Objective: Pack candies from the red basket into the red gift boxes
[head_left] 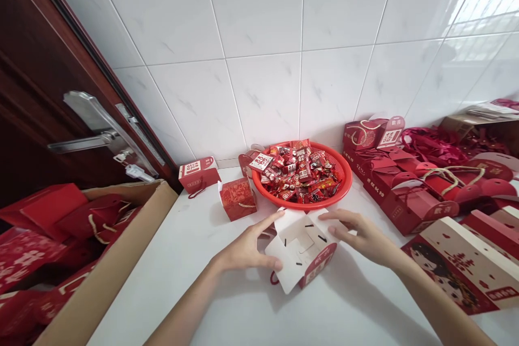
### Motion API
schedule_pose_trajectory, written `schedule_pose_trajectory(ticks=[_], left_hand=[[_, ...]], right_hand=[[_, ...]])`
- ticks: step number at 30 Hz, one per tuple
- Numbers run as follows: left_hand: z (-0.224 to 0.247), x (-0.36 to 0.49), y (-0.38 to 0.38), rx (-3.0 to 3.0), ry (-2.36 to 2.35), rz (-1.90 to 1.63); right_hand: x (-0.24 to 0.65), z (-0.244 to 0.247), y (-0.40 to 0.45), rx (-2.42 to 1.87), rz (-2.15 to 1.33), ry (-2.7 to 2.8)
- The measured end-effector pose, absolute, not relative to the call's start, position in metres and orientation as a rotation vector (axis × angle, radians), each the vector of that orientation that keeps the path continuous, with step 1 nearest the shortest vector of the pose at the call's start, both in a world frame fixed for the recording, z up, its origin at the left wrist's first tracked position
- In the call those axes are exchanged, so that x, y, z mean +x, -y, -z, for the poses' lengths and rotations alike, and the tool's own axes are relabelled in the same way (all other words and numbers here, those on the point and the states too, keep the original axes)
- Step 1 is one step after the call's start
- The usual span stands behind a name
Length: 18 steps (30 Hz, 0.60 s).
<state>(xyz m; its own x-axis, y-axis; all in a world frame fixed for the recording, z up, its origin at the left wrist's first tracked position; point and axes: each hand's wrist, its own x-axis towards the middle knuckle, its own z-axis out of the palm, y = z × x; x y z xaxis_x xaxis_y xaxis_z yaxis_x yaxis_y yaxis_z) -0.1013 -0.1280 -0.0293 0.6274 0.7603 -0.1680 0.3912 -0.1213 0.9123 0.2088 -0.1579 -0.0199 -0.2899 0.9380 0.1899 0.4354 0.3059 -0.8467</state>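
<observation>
An open red gift box stands on the white table, its white inside facing up and its flaps spread; black slots show in it. On its left side my left hand touches a white flap, thumb and forefinger apart. At the right, my right hand has its fingertips on another flap, fingers slightly bent and apart. Just behind the box is a red plastic basket heaped with red-wrapped candies. A white and red square packet lies on the basket's left edge.
Two small red boxes sit left of the basket. A cardboard carton of red boxes is at the left, by a door handle. Rows of red boxes and a larger cartoon-printed box stand on the right.
</observation>
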Motion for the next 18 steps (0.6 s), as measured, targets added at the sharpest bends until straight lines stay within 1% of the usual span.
schedule_pose_trajectory(ticks=[4, 8, 12, 14, 18], left_hand=[[0.001, -0.106, 0.127, 1.975, -1.045, -0.368], [-0.023, -0.107, 0.109, 1.965, -1.096, -0.605], [-0.031, -0.089, 0.076, 2.011, -1.127, -0.731], [-0.033, -0.075, 0.057, 2.179, -1.159, -0.692], [-0.029, -0.047, 0.022, 2.491, -1.358, -0.376]], right_hand=[[0.217, -0.009, 0.129, -1.22, -0.646, 1.896], [0.21, -0.024, 0.089, -1.265, -0.544, 1.981], [0.187, -0.018, 0.053, -1.391, -0.464, 2.24], [0.175, -0.013, 0.04, -1.407, -0.447, 2.316], [0.163, -0.004, 0.023, -1.496, -0.405, 2.366]])
